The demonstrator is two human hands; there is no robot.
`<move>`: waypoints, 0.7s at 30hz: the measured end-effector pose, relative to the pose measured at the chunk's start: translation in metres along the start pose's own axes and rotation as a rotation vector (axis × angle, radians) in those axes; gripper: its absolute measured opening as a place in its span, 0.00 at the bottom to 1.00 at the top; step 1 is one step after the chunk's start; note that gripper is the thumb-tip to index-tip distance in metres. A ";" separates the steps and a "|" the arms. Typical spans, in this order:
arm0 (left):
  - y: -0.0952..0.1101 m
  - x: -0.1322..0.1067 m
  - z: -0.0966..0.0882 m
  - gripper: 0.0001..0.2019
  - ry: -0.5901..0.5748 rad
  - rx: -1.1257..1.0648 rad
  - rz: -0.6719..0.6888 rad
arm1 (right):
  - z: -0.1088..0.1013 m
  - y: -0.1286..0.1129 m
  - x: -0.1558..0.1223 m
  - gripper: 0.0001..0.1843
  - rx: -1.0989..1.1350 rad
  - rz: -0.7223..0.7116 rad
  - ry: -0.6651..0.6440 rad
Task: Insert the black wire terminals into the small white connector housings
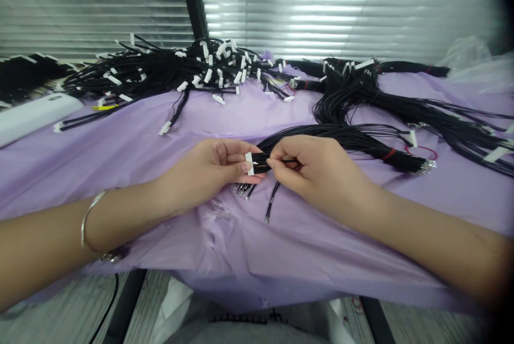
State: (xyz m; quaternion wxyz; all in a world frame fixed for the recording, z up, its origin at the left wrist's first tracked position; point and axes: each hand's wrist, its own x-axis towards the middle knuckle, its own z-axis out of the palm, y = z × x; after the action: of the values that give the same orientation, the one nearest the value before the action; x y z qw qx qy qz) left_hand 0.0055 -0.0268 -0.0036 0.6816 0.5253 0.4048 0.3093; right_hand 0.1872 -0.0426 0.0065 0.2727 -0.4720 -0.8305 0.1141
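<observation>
Between thumb and fingers, my left hand (219,164) grips a small white connector housing (249,164). Several black wires (261,162) run out of its right side. Close against it on the right, my right hand (311,164) pinches a black wire just beside the housing; the wire's tip is hidden by the fingers. Below the hands, loose wire ends with bare metal terminals (243,191) lie on the purple sheet. Another short black wire (272,203) hangs under my right hand. Behind it, a bundle of black wires (349,137) stretches to the right, tied with a red band.
A big heap of black cables with white connectors (160,68) lies along the back. More black wire bundles (401,98) spread at the right. A white rounded object (40,113) sits at the left. The purple sheet (305,258) covers the table, with window blinds (321,1) behind.
</observation>
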 end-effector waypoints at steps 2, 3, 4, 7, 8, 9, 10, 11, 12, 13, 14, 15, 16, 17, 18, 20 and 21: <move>0.000 0.000 0.000 0.10 -0.005 -0.003 -0.003 | 0.000 0.000 0.000 0.06 0.009 -0.015 -0.003; -0.001 0.000 -0.001 0.10 -0.010 -0.005 -0.002 | 0.000 0.001 0.000 0.06 0.011 -0.020 -0.010; -0.001 0.000 -0.001 0.10 -0.015 -0.007 -0.001 | -0.001 0.001 0.000 0.06 0.012 -0.022 -0.018; -0.001 0.000 -0.002 0.10 -0.022 -0.006 -0.009 | -0.002 0.001 -0.001 0.06 0.020 -0.018 -0.035; -0.001 0.000 -0.002 0.10 -0.020 -0.004 -0.014 | -0.003 0.001 -0.001 0.06 0.026 -0.017 -0.040; 0.000 0.000 -0.002 0.11 -0.016 -0.001 -0.019 | -0.003 0.001 -0.001 0.06 0.032 -0.016 -0.046; 0.000 0.000 -0.001 0.11 -0.011 0.001 -0.021 | -0.002 0.001 -0.002 0.06 0.035 -0.017 -0.052; 0.001 0.000 -0.001 0.10 -0.004 0.002 -0.021 | -0.002 0.001 -0.002 0.06 0.033 -0.018 -0.055; 0.001 0.000 0.000 0.10 0.002 0.004 -0.022 | -0.001 0.001 -0.002 0.06 0.026 -0.018 -0.056; 0.001 0.000 0.001 0.10 0.009 0.003 -0.023 | 0.000 0.001 -0.002 0.06 0.015 -0.019 -0.054; 0.002 0.000 0.002 0.09 0.016 0.001 -0.024 | 0.001 0.001 -0.002 0.06 0.003 -0.023 -0.049; 0.002 0.000 0.003 0.09 0.023 -0.002 -0.025 | 0.002 0.001 -0.001 0.07 -0.008 -0.030 -0.043; 0.002 0.000 0.003 0.09 0.031 -0.006 -0.025 | 0.003 0.001 -0.001 0.07 -0.018 -0.038 -0.036; 0.002 0.000 0.004 0.09 0.036 -0.010 -0.026 | 0.005 0.001 -0.001 0.07 -0.024 -0.049 -0.031; 0.002 0.001 0.004 0.09 0.039 -0.015 -0.026 | 0.006 0.002 0.000 0.07 -0.027 -0.062 -0.027; 0.002 0.000 0.004 0.09 0.044 -0.021 -0.028 | 0.008 0.003 0.000 0.07 -0.027 -0.083 -0.023; 0.002 0.000 0.004 0.10 0.044 -0.023 -0.031 | 0.009 0.003 0.000 0.08 -0.023 -0.092 -0.020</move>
State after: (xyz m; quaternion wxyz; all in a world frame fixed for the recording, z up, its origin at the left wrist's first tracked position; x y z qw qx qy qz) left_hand 0.0092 -0.0277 -0.0014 0.6834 0.5040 0.4241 0.3146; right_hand 0.1844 -0.0401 -0.0022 0.2640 -0.4352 -0.8553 0.0969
